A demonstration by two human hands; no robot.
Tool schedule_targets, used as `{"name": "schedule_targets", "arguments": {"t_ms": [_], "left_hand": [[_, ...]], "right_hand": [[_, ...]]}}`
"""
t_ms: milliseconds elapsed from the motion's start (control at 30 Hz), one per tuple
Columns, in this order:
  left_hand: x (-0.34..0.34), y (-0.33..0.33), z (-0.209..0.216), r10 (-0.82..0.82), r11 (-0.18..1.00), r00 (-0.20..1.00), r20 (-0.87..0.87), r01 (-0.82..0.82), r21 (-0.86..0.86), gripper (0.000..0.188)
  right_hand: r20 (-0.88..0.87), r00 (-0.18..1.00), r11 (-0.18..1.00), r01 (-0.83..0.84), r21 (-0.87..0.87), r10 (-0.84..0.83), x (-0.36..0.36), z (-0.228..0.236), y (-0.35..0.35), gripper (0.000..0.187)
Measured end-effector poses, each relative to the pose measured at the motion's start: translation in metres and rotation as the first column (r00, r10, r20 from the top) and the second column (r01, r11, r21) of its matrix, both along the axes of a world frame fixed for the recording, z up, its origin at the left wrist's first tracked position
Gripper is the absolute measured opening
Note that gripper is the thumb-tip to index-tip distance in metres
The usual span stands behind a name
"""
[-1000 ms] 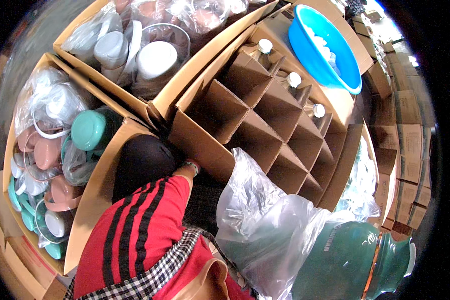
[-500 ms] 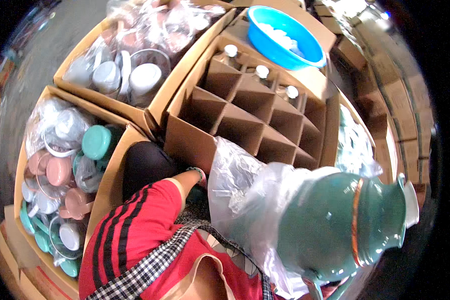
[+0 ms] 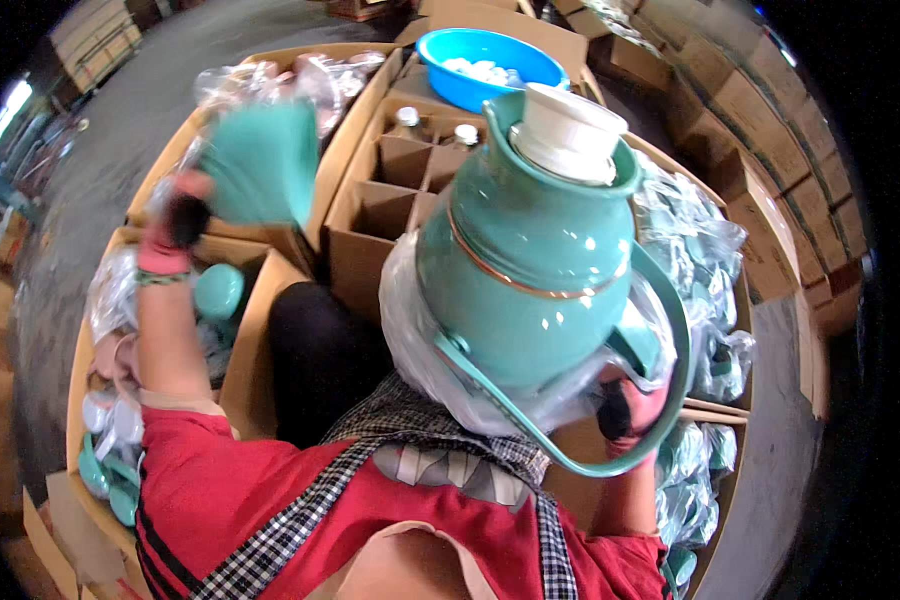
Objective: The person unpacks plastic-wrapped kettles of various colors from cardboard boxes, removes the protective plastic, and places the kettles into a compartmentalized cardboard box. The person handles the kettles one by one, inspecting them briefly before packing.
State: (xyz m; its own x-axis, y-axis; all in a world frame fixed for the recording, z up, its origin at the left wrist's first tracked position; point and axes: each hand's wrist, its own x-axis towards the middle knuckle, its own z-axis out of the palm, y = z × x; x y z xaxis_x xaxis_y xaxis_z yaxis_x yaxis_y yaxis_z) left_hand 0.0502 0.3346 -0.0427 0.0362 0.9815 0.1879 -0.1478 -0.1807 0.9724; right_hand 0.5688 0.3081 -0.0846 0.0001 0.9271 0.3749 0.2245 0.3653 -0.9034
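Observation:
A large glossy green vacuum flask (image 3: 530, 270) stands tilted in front of me, its lower part in a clear plastic bag (image 3: 410, 330). A white cup-like piece (image 3: 570, 125) sits in its spouted mouth, and the green carrying handle (image 3: 670, 330) hangs round the near side. My right hand (image 3: 632, 408), in a pink and black glove, grips the flask low on its right side, partly hidden by bag and handle. My left hand (image 3: 180, 225), gloved too, is raised over the left boxes, closed on a green piece (image 3: 262, 165). Motion smears that piece, so its kind is unclear.
A divided carton (image 3: 355, 250) with white-capped bottles stands ahead, a blue basin (image 3: 490, 70) of white pieces behind it. Left are cartons of flask parts (image 3: 120, 350) and bagged items (image 3: 320, 75). Bagged green parts (image 3: 685, 260) fill boxes at right; stacked cartons (image 3: 770, 140) rise beyond.
The flask has swung from lying toward the right to standing more upright, and its white piece now faces up. My left hand has come into view over the left boxes with the green piece.

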Motion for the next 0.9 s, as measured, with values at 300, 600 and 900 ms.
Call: {"name": "schedule_targets", "arguments": {"t_ms": [300,600,900], "left_hand": [[0.058,-0.019,0.07,0.062,0.923,0.848,-0.527,0.153,0.353,0.062],[0.068,-0.025,0.047,-0.029,0.952,0.362,-0.932,0.293,0.085,0.086],[0.015,-0.064,0.042,0.529,0.818,0.759,-0.379,-0.336,0.467,0.082]], "right_hand": [[0.019,0.876,0.87,-0.477,-0.122,0.482,-0.138,-0.076,0.068,0.042],[0.133,0.818,0.828,-0.543,-0.142,0.559,-0.157,-0.093,0.063,0.034],[0.176,0.912,0.929,-0.363,-0.069,0.37,-0.144,-0.11,0.064,0.05]]}}
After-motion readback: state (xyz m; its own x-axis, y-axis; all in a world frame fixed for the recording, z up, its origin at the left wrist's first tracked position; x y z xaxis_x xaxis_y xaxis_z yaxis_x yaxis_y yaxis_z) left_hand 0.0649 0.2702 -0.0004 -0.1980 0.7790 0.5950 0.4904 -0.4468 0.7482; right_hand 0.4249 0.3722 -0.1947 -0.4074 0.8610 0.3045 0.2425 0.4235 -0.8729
